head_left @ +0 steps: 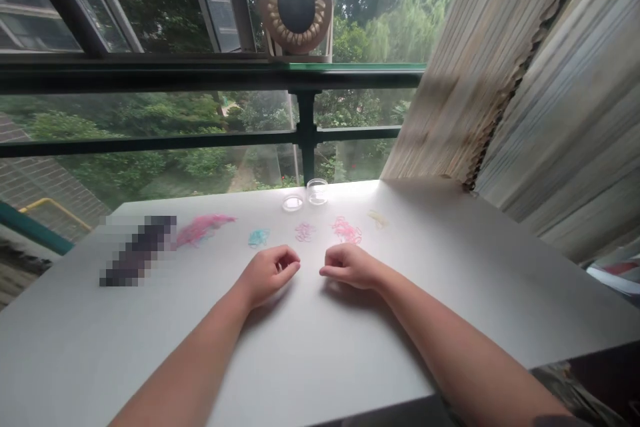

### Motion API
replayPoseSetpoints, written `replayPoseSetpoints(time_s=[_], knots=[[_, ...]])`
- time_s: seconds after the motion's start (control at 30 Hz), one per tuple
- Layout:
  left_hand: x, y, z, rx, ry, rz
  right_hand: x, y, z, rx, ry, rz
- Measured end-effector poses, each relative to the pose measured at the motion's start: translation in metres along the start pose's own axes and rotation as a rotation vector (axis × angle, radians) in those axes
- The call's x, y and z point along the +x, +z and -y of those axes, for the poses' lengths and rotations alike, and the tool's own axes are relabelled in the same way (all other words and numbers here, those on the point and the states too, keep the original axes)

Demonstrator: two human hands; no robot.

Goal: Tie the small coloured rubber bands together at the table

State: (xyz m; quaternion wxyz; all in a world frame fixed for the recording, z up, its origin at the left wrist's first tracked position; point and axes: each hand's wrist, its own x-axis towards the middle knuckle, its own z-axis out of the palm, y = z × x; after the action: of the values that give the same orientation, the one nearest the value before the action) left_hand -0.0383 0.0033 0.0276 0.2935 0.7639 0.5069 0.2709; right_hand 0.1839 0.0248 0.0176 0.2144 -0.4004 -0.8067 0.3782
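My left hand is just above or on the white table, left of the middle. Its fingers are curled and the thumb tip comes close to the index finger; I see nothing in it. Facing it across a small gap, my right hand is curled too, thumb below the bent fingers, with no object showing. Beyond the hands lie small heaps of thin loops like rubber bands: a blue heap nearest my left hand, a small pink-purple heap between, a pink heap behind my right hand, and a pale yellow heap.
A clear round container and a clear shallow lid or dish stand at the far edge. To the left are a larger pink heap and a pixelated dark object. A fan sits above the railing; a curtain hangs right.
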Motion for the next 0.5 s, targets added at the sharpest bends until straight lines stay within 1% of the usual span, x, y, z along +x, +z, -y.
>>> replayPoseSetpoints(time_s=[0.1,0.23,0.33,0.4,0.5], knots=[[0.001,-0.020,0.017,0.132,-0.090,-0.099,-0.001,0.000,-0.001,0.026,-0.004,0.004],[-0.004,-0.058,0.051,0.279,-0.302,-0.278,-0.001,-0.001,-0.005,0.033,0.001,0.013],[-0.013,-0.083,0.074,0.328,-0.461,-0.422,-0.002,-0.001,-0.005,0.036,0.011,0.023],[-0.019,-0.094,0.084,0.356,-0.539,-0.462,-0.003,-0.001,-0.005,0.037,0.022,0.035],[-0.022,-0.100,0.090,0.423,-0.598,-0.474,-0.004,-0.001,-0.003,0.040,0.042,0.041]])
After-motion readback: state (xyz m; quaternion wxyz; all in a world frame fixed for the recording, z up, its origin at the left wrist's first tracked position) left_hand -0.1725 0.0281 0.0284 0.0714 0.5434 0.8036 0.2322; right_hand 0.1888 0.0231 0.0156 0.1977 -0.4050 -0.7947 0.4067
